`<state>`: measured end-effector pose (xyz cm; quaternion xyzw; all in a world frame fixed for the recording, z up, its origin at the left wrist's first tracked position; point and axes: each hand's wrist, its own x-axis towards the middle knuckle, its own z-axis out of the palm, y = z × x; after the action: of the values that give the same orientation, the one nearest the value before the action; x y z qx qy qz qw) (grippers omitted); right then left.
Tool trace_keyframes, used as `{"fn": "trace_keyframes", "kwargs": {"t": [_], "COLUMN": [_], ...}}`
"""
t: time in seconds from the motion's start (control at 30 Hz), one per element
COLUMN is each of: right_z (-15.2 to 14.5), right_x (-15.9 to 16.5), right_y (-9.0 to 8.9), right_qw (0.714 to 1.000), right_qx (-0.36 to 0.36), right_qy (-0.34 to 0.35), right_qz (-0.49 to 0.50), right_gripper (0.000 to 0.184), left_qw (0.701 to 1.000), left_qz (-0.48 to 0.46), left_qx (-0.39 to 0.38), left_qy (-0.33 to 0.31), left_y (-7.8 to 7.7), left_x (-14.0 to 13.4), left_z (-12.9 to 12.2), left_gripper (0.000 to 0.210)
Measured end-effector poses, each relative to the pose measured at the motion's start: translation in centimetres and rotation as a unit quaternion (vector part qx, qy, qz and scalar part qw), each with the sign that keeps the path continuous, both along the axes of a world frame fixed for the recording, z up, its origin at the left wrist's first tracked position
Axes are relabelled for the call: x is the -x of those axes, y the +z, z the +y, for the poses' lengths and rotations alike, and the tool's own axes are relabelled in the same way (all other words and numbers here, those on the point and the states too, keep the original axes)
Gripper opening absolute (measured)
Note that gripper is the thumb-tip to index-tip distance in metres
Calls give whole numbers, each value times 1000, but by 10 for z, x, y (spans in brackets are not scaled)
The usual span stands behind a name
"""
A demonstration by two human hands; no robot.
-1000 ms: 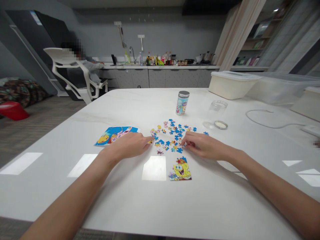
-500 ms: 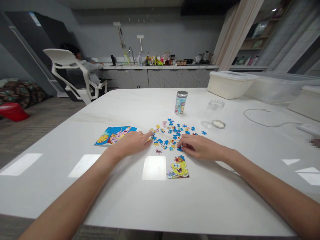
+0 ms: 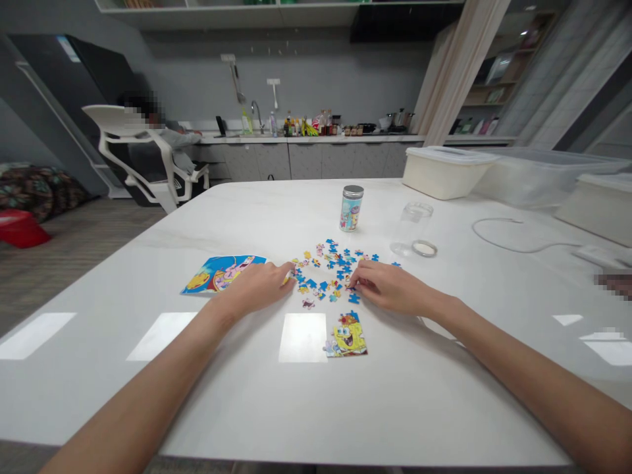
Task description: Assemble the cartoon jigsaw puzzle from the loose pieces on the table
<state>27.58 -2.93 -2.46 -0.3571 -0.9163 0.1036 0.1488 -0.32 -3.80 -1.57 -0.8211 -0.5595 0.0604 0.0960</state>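
Loose jigsaw pieces (image 3: pixel 340 260), many of them blue, lie scattered in the middle of the white table. At their left edge is my left hand (image 3: pixel 261 284), its index finger and thumb apart, with a bit of yellow showing between them. On the right side, my right hand (image 3: pixel 382 284) pinches a small jigsaw piece (image 3: pixel 349 287), mostly covered by the fingertips. Just below those fingers lies a separate blue piece (image 3: pixel 354 298). Nearer me is a joined puzzle section (image 3: pixel 347 336) with a yellow cartoon face. A picture sheet (image 3: pixel 207 275) lies partly behind my left hand.
Behind the pieces stands a printed canister with a metal lid (image 3: pixel 349 209). To its right are a clear jar (image 3: pixel 413 227) and a loose ring-shaped lid (image 3: pixel 424 248). Storage boxes (image 3: pixel 444 172) and a white cable (image 3: pixel 523 249) occupy the right. A person sits in a chair (image 3: pixel 133 155) at back left.
My right fingers have left the blue piece, which now shows below them, and are on another piece slightly farther away. My left thumb and index finger have shifted slightly. The camera view has tilted up.
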Motion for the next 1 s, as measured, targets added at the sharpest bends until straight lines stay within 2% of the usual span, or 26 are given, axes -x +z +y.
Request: {"fn": "trace_keyframes", "kwargs": {"t": [0.23,0.33,0.5,0.6,0.73,0.8,1.0], "right_z": [4,6,6,9,18,22,25], "right_x": [1,1,1,-2,-12,-16,-17], "right_y": [-9,-12,-11,-10,-14,-17,-22], "right_qw": [998,998,999,998,984,978,979], "right_qx": [-50,-46,-27,-43,-54,-36,-7], "right_qy": [-2,3,13,-35,-167,-207,-205], "right_qz": [45,42,33,44,26,-3,-12], "right_gripper": [20,23,23,26,31,33,36], "left_qw": [1000,1000,999,999,1000,1000,999], "left_qz": [22,18,12,9,7,9,14], "left_qx": [-9,2,-26,-36,-27,-24,-36], "left_qy": [21,23,18,13,7,6,5], "left_y": [0,1,-3,-5,-5,-4,-2], "left_x": [-2,-3,0,2,2,1,0], "left_z": [0,0,1,1,1,1,-1], "left_gripper": [45,43,38,38,38,37,37]}}
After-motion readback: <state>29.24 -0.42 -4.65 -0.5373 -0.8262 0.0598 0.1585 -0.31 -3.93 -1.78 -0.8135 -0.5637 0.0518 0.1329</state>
